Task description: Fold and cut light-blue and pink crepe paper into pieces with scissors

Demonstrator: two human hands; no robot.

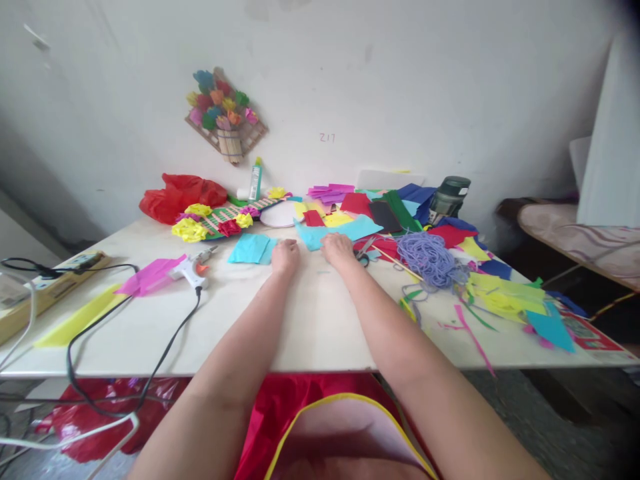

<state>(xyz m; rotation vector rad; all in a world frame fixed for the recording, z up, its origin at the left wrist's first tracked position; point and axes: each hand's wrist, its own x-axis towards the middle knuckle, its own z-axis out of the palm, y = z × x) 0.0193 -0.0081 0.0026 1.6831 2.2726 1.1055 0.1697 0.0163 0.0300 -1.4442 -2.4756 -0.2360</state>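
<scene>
Both my arms reach out over a white table [310, 327]. My left hand [285, 256] rests knuckles up beside a light blue paper sheet [251, 249], its fingers curled under. My right hand [337, 249] lies knuckles up against another light blue paper piece [345, 230], fingers also curled and hidden beneath. Whether either hand holds anything is hidden. Scissors [365, 254] lie just right of my right hand.
A white glue gun [193, 269] with a black cord lies at the left, on pink paper [150, 275]. Purple yarn [429, 257], many coloured paper scraps, a red bag [180, 195], a glue bottle [255, 181] and a dark jar [449, 197] crowd the back and right.
</scene>
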